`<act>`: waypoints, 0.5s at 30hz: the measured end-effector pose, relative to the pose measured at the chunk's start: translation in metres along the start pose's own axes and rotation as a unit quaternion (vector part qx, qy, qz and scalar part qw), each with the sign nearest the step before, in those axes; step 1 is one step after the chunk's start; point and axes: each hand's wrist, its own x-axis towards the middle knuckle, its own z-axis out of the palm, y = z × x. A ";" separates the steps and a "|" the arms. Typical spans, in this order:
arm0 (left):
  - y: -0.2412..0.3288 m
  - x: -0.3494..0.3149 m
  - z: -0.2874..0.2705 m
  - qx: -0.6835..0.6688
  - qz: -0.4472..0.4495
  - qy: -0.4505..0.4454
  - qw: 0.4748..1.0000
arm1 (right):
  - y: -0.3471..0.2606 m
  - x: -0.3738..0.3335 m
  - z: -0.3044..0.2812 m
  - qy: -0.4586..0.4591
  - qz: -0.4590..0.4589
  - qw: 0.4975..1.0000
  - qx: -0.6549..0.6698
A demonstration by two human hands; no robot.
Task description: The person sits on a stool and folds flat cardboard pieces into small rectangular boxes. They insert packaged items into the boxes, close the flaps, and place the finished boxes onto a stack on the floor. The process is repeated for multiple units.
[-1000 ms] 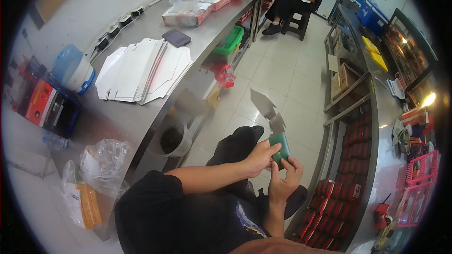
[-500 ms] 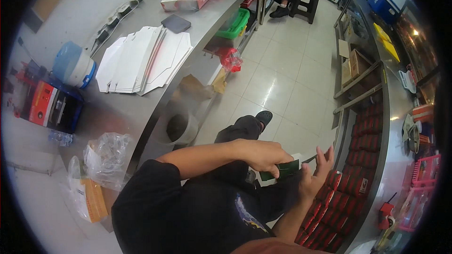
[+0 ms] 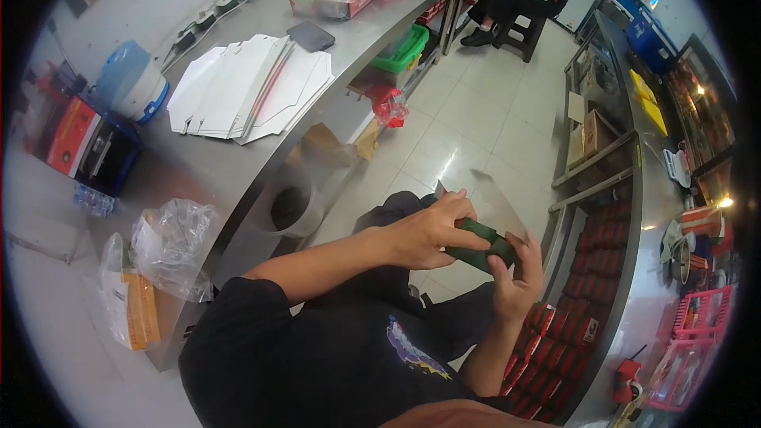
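Note:
Above my lap, both hands hold a dark green, partly folded card box (image 3: 479,247). My left hand (image 3: 434,231) comes in from the left and grips its near left side, fingers bent over the green panels. My right hand (image 3: 515,269) pinches its right end, with the thumb on the green face and the fingers behind. A pale, motion-blurred flap (image 3: 502,204) rises from the far side of the box. What the fingertips press on is partly hidden.
On the left steel table (image 3: 238,162) lie flat white card sheets (image 3: 230,87), a dark flat object (image 3: 311,36) and plastic bags (image 3: 178,250). Red-and-dark boxes (image 3: 571,333) are stacked below the right counter. Someone sits on a stool (image 3: 523,36) farther down the aisle.
My right hand has closed from spread fingers onto the green box. My left hand has shifted up and left slightly. The box is raised, and a pale flap now stands up from it.

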 end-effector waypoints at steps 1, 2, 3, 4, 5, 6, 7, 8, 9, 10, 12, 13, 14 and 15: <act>0.001 -0.003 -0.003 -0.012 -0.013 -0.006 1.000 | -0.002 0.001 0.004 0.023 0.013 0.999 -0.023; 0.002 -0.005 -0.005 -0.009 -0.009 0.000 1.000 | -0.004 0.001 0.009 0.046 0.026 0.998 -0.046; 0.002 -0.007 -0.007 -0.007 -0.006 0.011 1.000 | -0.004 0.001 0.016 0.098 0.041 0.994 -0.021; 0.002 -0.008 -0.009 -0.004 -0.002 0.021 1.000 | -0.002 -0.001 0.025 0.150 0.057 0.987 0.003; 0.003 -0.008 -0.011 -0.004 0.005 0.024 1.000 | 0.000 -0.002 0.030 0.202 0.072 0.976 0.028; 0.004 -0.009 -0.014 -0.003 0.011 0.029 1.000 | -0.002 -0.004 0.027 0.133 0.029 0.990 -0.039; 0.005 -0.010 -0.017 -0.002 0.018 0.034 0.999 | -0.004 -0.004 0.028 0.111 0.005 0.994 -0.017; 0.006 -0.009 -0.019 0.007 0.027 0.037 0.999 | -0.009 -0.004 0.029 0.088 -0.019 0.996 0.005; 0.006 -0.009 -0.021 0.013 0.034 0.038 0.999 | -0.015 -0.004 0.032 0.067 -0.039 0.997 0.026; 0.006 -0.008 -0.022 0.020 0.041 0.039 0.998 | -0.021 -0.006 0.037 0.076 -0.048 0.996 0.003; 0.011 -0.008 -0.023 0.017 -0.014 0.039 0.999 | -0.032 -0.002 0.033 0.043 -0.093 0.995 -0.017; 0.013 -0.008 -0.023 0.014 -0.040 0.041 0.998 | -0.036 -0.001 0.031 0.025 -0.116 0.993 -0.029; 0.012 -0.008 -0.024 0.070 -0.040 0.050 0.996 | -0.028 -0.003 0.029 0.035 -0.109 0.993 0.024; 0.011 -0.007 -0.025 0.125 -0.039 0.059 0.990 | -0.012 -0.007 0.023 0.044 -0.103 0.991 0.077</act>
